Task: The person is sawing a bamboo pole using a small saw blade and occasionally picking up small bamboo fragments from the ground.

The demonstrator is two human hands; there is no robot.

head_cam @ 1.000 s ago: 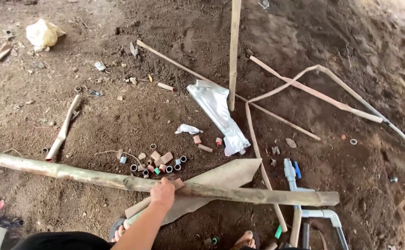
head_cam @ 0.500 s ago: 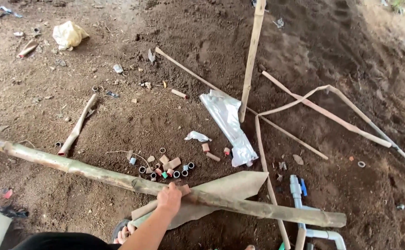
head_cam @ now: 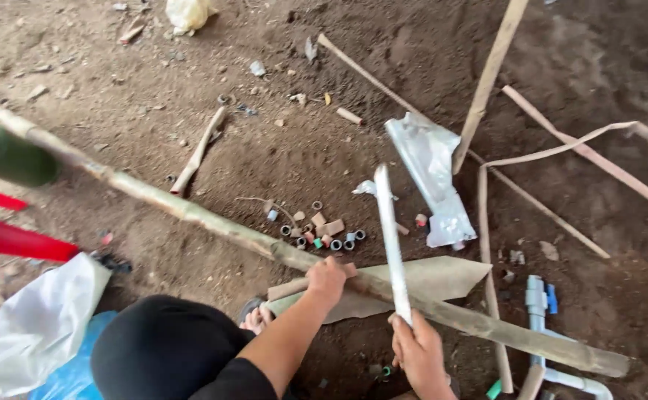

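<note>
A long bamboo pole [head_cam: 190,211] lies slanted across the dirt, from upper left to lower right. My left hand [head_cam: 327,277] grips the bamboo pole near its middle. My right hand [head_cam: 418,350] holds the lower end of a pale, narrow blade-like strip [head_cam: 391,238], which points up and away, crossing over the pole. Under the pole lies a brown, pointed sheet of cardboard [head_cam: 427,278]. Just beyond the pole sit several short pipe offcuts [head_cam: 322,232] in a cluster.
A crumpled silver foil bag [head_cam: 431,174] lies past the offcuts. Thin split cane strips [head_cam: 583,152] curve at right, and an upright stick [head_cam: 487,78] stands behind. White pipe with a blue valve [head_cam: 542,300] is at lower right. A red stool leg [head_cam: 9,237] and plastic bags [head_cam: 38,326] are left.
My view has swung left and down. My right hand has come into view holding the pale strip over the pole. The left hand keeps its grip on the pole.
</note>
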